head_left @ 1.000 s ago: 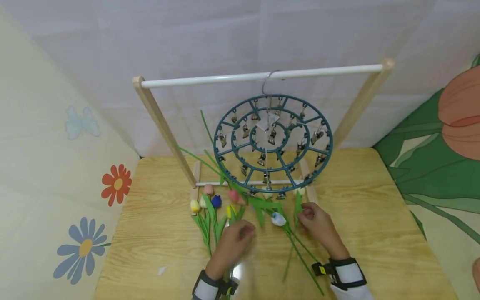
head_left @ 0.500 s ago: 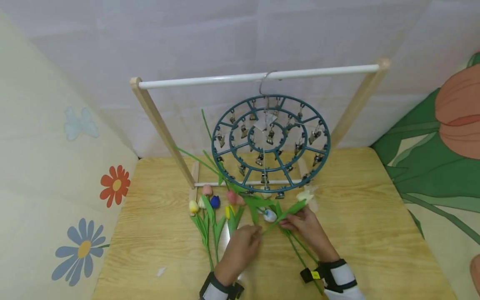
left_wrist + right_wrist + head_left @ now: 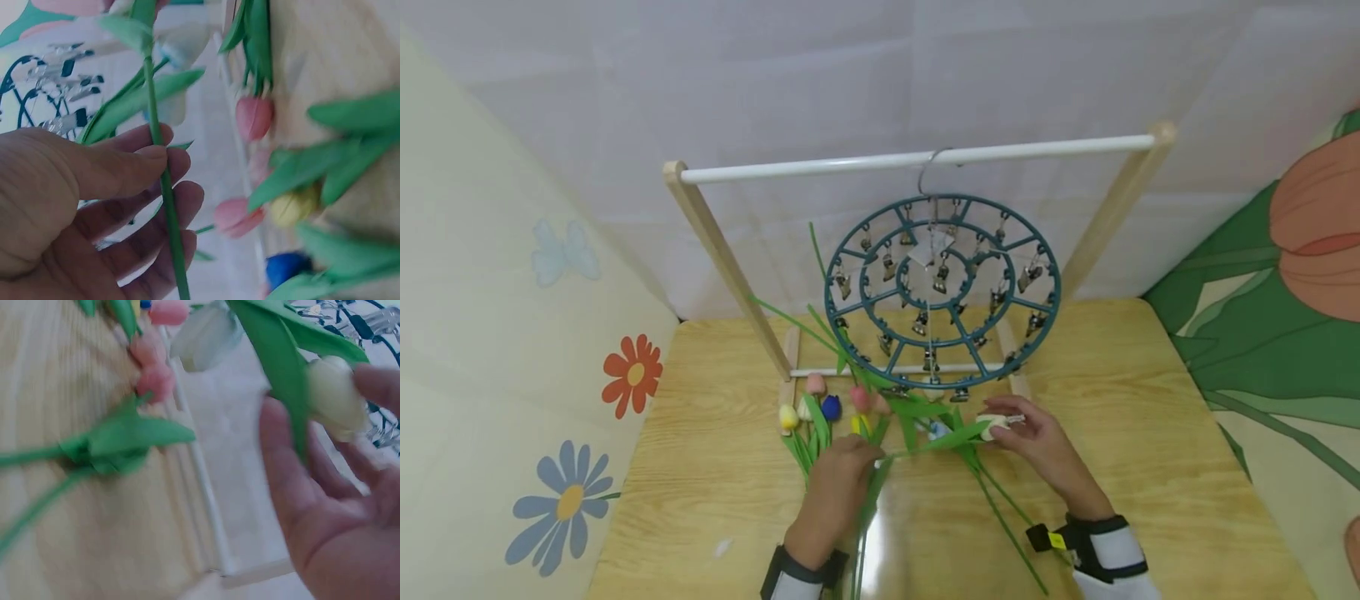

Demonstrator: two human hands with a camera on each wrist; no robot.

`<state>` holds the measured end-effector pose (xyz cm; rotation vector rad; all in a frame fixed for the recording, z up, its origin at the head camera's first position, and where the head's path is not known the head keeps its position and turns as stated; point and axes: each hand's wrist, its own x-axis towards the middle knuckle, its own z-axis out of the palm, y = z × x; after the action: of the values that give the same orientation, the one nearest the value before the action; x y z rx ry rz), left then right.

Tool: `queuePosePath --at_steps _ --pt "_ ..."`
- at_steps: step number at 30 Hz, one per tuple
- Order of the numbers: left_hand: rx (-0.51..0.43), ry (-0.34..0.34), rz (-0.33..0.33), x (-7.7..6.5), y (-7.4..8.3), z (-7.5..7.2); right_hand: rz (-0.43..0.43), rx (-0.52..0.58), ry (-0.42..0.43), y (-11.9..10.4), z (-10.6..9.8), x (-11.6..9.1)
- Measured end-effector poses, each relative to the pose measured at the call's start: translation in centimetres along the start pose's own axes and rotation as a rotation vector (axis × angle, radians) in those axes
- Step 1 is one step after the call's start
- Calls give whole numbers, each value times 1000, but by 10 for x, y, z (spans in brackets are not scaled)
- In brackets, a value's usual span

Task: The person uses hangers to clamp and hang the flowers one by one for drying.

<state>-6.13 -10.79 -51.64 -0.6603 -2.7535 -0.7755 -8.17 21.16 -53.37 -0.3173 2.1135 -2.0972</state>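
A white artificial tulip (image 3: 994,427) lies sideways between both hands, its green leaf pointing left. My left hand (image 3: 838,483) pinches its stem between thumb and forefinger; in the left wrist view the green stem (image 3: 164,169) crosses the other, loosely bent fingers. At the blossom end, my right hand (image 3: 1033,433) has thumb and fingers curled around the pale flower head (image 3: 337,397), the thumb against the leaf (image 3: 281,369). Beneath lie more tulips: a light-blue one (image 3: 937,430), a dark-blue one (image 3: 831,407), a yellow-white one (image 3: 787,417) and pink ones (image 3: 861,398).
A round green clip hanger (image 3: 943,387) with several metal clips hangs from the white bar (image 3: 812,168) of a wooden stand (image 3: 722,258). The stand is on the wood-grain table (image 3: 700,467) behind the tulips. A small white scrap (image 3: 722,547) lies at the front left.
My right hand picked up the white tulip from the table and shifted from its leaf and stem to the blossom. My left hand took its stem and moved left, turning the flower sideways.
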Motion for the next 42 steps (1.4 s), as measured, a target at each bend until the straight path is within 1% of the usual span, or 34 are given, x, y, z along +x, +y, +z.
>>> queuePosePath --at_steps 3,5,6,8,10,12,13,14,15,16,18,20,22,24,25,27,29,31,35,37,39,40,42 --pt "59 50 75 4 -4 -7 33 -226 -109 -9 -3 2" --pt "94 89 125 6 -5 -11 64 -320 -180 -15 -3 3" --pt "110 112 146 7 -6 -13 75 -348 -209 -18 -4 3" --pt "144 173 177 10 -6 -15 86 -368 -243 -21 -3 3" --pt "177 255 186 11 -5 -16 80 -342 -253 -22 -2 3" --pt "183 351 166 10 -4 -16 55 -283 -248 -20 1 2" --pt "168 398 151 9 -4 -16 39 -252 -241 -19 2 2" --pt "120 436 145 7 -3 -15 23 -225 -233 -18 4 2" --pt "52 457 142 5 -2 -14 10 -201 -225 -17 5 2" --pt "-35 463 142 3 -1 -13 -3 -182 -215 -17 6 2" --pt "-231 433 149 -1 1 -10 -23 -158 -189 -16 9 2" --pt "-441 352 127 -4 4 -5 -39 -129 -164 -17 12 2" --pt "-625 264 44 -4 8 0 -56 -88 -144 -20 17 3" --pt "-813 207 -69 -3 13 5 -72 -46 -137 -22 24 4" --pt "-902 193 -134 -2 15 6 -75 -27 -139 -24 28 5" --pt "-1047 197 -246 1 20 7 -70 -10 -137 -27 37 8" --pt "-1137 224 -334 5 25 6 -59 -3 -136 -30 46 12" --pt "-1188 256 -410 8 29 5 -49 -4 -138 -33 54 16" --pt "-1329 311 -506 16 33 4 -53 0 -166 -37 64 23" --pt "-1399 348 -523 20 35 3 -43 -21 -184 -39 68 25" --pt "-1443 375 -531 22 36 2 -20 -61 -192 -41 68 25" --pt "-1446 384 -533 23 36 1 -14 -92 -189 -40 67 24" --pt "-1434 385 -532 24 35 -2 -12 -196 -155 -41 64 21"
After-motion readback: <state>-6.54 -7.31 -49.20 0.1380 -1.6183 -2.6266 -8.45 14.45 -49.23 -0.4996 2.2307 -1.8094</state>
